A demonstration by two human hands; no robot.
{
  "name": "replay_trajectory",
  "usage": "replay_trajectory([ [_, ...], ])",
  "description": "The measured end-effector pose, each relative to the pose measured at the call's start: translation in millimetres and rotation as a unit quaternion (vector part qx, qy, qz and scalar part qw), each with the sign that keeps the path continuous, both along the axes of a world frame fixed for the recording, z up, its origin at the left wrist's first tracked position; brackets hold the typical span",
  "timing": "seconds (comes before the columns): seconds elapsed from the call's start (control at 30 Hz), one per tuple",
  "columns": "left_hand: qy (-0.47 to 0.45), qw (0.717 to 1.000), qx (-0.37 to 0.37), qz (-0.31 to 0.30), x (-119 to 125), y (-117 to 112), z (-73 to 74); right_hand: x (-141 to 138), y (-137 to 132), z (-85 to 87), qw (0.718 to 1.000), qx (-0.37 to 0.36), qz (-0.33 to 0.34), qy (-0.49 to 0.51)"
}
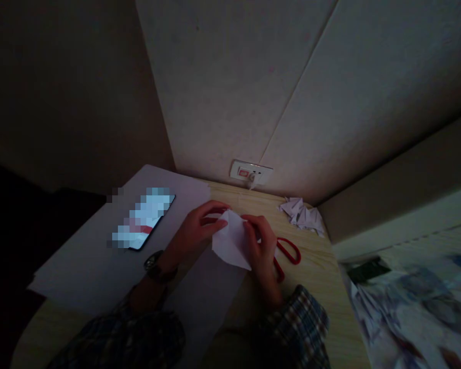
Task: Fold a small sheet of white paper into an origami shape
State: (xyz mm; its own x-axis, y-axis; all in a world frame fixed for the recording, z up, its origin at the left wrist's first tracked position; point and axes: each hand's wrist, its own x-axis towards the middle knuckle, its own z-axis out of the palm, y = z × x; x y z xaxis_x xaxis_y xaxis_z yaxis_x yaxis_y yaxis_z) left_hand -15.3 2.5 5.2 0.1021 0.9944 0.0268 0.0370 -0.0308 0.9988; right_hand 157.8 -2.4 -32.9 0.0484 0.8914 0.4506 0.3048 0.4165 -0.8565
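Between my two hands is a small piece of white folded paper [230,242], raised over the tabletop. My left hand [202,224] pinches its upper left edge with thumb and fingers. On the right side, my right hand [262,241] has its fingers closed on the paper's other edge. Red-handled scissors [291,251] lie on the table beside my right hand, their blades hidden. Below the hands, a white sheet [211,302] rests on the table.
A phone [144,220] with a lit, blurred screen lies on large white sheets [88,256] at the left. Folded paper pieces [302,215] sit at the table's back right corner. A wall socket [251,173] holds a plug. Right of the table are more papers [415,307].
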Motion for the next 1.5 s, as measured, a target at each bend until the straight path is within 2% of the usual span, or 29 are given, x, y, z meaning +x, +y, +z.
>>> replay_trajectory([
  [0.23, 0.009, 0.999, 0.018, 0.04, -0.1, 0.0, -0.5, -1.8, -3.4, -0.8, 0.998, -0.015, -0.05, 0.044],
  [0.37, 0.019, 0.998, 0.016, 0.055, -0.9, 1.3, -0.3, -1.5, -4.2, -0.5, 0.998, -0.023, -0.046, 0.045],
  [0.5, 0.02, 0.995, 0.02, 0.1, -3.4, 3.3, -1.2, -1.3, -4.0, 1.6, 0.998, -0.044, -0.027, 0.021],
  [0.63, 0.026, 0.991, 0.032, 0.129, -4.6, 3.9, -3.8, -1.4, -2.0, 3.2, 0.999, -0.022, -0.033, 0.01],
  [0.87, 0.075, 0.988, 0.054, 0.125, -1.9, 0.7, -2.1, 0.1, -2.0, 2.7, 0.998, 0.002, -0.059, -0.004],
  [1.1, 0.145, 0.984, 0.064, 0.077, -2.1, -1.3, 2.9, 1.5, -1.4, 0.6, 0.998, 0.006, -0.054, -0.012],
  [1.37, 0.135, 0.986, 0.058, 0.081, -2.9, -0.2, 0.2, 1.3, -3.3, 2.9, 0.999, 0.012, -0.046, -0.014],
  [1.5, 0.133, 0.983, 0.061, 0.114, -2.9, -0.9, 0.3, 0.5, -3.5, 4.5, 0.999, 0.02, -0.034, -0.02],
])
